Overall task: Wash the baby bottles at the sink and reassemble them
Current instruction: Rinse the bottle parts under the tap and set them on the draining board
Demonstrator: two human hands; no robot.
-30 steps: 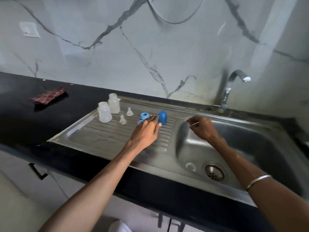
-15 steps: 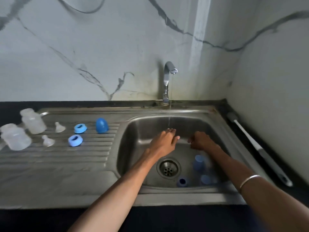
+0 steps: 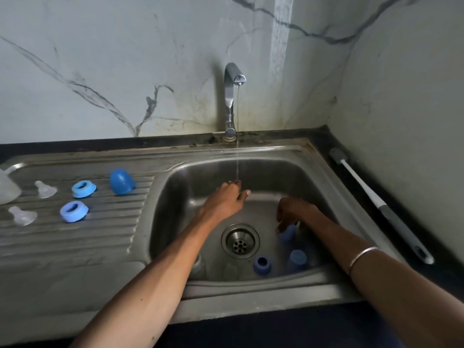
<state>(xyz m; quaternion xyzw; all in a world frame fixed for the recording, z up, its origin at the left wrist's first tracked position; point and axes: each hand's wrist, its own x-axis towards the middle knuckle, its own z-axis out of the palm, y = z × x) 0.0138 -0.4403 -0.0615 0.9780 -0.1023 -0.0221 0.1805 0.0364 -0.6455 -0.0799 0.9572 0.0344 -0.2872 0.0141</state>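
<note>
Here, tap (image 3: 232,96): a thin stream runs into the sink (image 3: 334,278), so rinsing is evidently the step in hand.
Left hand (image 3: 224,199): fingers relaxed and apart, holding nothing, fingertips right at the falling water, probably wetting or rinsing itself.
Right hand (image 3: 295,213): low in the basin, right of the drain (image 3: 240,241), fingers curled down onto a blue cap (image 3: 286,233); whether it truly grips it I cannot tell, since the fingertips are blurred.
Unwashed parts: a blue ring (image 3: 262,265) and another blue cap (image 3: 297,259) sit on the near basin floor, likely awaiting their turn under the stream.
Drainboard, left: two blue collars (image 3: 84,189) (image 3: 74,211), a blue dome cap (image 3: 122,182) and two clear teats (image 3: 45,189) (image 3: 22,216) lie spread apart, apparently so they drain.
Bottle (image 3: 7,189): clear, at the far left edge, mostly cut off.
Brush (image 3: 381,207): lies along the table's right side, within reach of the right hand, untouched.
Progress: judged midway; nothing is reassembled yet.
</note>
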